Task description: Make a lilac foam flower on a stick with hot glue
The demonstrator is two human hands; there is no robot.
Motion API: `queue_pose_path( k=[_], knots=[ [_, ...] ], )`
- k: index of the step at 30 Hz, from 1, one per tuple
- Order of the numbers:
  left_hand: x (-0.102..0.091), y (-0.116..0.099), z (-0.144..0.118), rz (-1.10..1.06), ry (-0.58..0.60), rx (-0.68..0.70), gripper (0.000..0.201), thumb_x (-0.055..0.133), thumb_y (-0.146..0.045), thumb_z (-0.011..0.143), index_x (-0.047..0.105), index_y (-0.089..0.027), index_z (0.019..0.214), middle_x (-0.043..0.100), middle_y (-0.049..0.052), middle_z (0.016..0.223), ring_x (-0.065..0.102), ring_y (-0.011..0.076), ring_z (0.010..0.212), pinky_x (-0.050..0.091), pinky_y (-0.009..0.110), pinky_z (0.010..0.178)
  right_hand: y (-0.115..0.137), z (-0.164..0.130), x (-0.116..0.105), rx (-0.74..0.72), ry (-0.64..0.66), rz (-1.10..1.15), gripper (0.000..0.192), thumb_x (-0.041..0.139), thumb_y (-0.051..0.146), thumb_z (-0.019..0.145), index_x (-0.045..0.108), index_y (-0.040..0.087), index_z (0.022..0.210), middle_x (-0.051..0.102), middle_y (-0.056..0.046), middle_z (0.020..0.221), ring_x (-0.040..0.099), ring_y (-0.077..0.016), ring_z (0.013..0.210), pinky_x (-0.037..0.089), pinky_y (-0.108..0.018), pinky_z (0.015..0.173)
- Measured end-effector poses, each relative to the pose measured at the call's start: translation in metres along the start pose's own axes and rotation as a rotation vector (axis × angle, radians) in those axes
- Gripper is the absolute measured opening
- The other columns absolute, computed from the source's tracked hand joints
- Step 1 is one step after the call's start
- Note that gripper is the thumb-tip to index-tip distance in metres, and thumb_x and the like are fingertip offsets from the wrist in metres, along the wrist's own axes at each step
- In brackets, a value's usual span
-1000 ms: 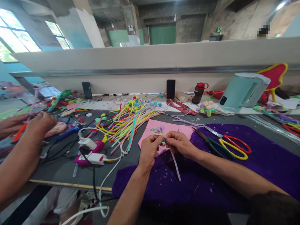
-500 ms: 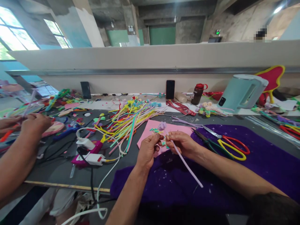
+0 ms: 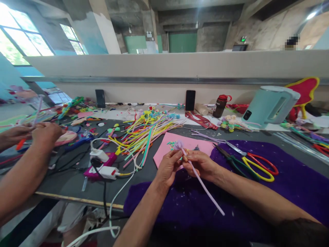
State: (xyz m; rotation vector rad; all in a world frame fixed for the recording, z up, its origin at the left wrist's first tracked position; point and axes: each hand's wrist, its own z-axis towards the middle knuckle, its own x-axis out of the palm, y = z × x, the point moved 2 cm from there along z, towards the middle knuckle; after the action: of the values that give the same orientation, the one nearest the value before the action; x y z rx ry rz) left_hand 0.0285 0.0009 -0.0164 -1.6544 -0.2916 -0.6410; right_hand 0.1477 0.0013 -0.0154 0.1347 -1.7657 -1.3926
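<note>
Just below its curled head, a lilac pipe-cleaner flower is pinched between my two hands over a pink foam sheet. The fingertips of my left hand close on the base of the head. Thumb and fingers of my right hand grip the top of the stem, which slants down to the right over a dark purple cloth. Small coloured scraps lie on the sheet, partly hidden by my hands. The fingertips themselves overlap, so their exact contact is hard to see.
Right of my hands lie scissors and dark-handled pliers. A heap of pipe cleaners, a power strip and cables are on the left. Behind stand a bottle and a kettle. Another person's hands work at far left.
My hands have come closer together at the flower's base, and the left fingers now meet the right ones. The whole view has shifted slightly, moving the scene right and down.
</note>
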Motion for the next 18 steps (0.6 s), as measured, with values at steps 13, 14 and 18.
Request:
queue_pose_path(
  k=[13, 14, 18],
  knots=[
    [0.0009, -0.0029, 0.0010, 0.029, 0.015, 0.029, 0.020, 0.069, -0.028, 0.066, 0.063, -0.013, 0.079, 0.057, -0.002, 0.055, 0.051, 0.0074, 0.040, 0.041, 0.021, 0.044, -0.0003, 0.0019, 0.0009, -0.072, -0.093, -0.201, 0.023, 0.059, 0.037, 0.077, 0.056, 0.014, 0.079, 0.059, 0.002, 0.057, 0.043, -0.0035, 0.033, 0.028, -0.014, 0.031],
    [0.0013, -0.0035, 0.0004, 0.038, 0.018, 0.048, 0.019, 0.069, -0.027, 0.067, 0.063, -0.012, 0.077, 0.057, -0.002, 0.055, 0.051, 0.0073, 0.040, 0.041, 0.020, 0.044, 0.0008, 0.0009, 0.0011, -0.099, -0.118, -0.242, 0.023, 0.060, 0.037, 0.077, 0.056, 0.014, 0.078, 0.059, 0.002, 0.058, 0.044, -0.0036, 0.034, 0.029, -0.014, 0.032],
    [0.0014, -0.0044, -0.0008, 0.052, 0.027, 0.092, 0.015, 0.067, -0.025, 0.069, 0.061, -0.013, 0.075, 0.059, -0.001, 0.060, 0.052, 0.0065, 0.043, 0.041, 0.019, 0.048, 0.0033, -0.0014, 0.0016, -0.159, -0.181, -0.331, 0.023, 0.060, 0.037, 0.077, 0.053, 0.015, 0.074, 0.059, 0.004, 0.060, 0.045, -0.0034, 0.037, 0.031, -0.014, 0.035]
  ],
)
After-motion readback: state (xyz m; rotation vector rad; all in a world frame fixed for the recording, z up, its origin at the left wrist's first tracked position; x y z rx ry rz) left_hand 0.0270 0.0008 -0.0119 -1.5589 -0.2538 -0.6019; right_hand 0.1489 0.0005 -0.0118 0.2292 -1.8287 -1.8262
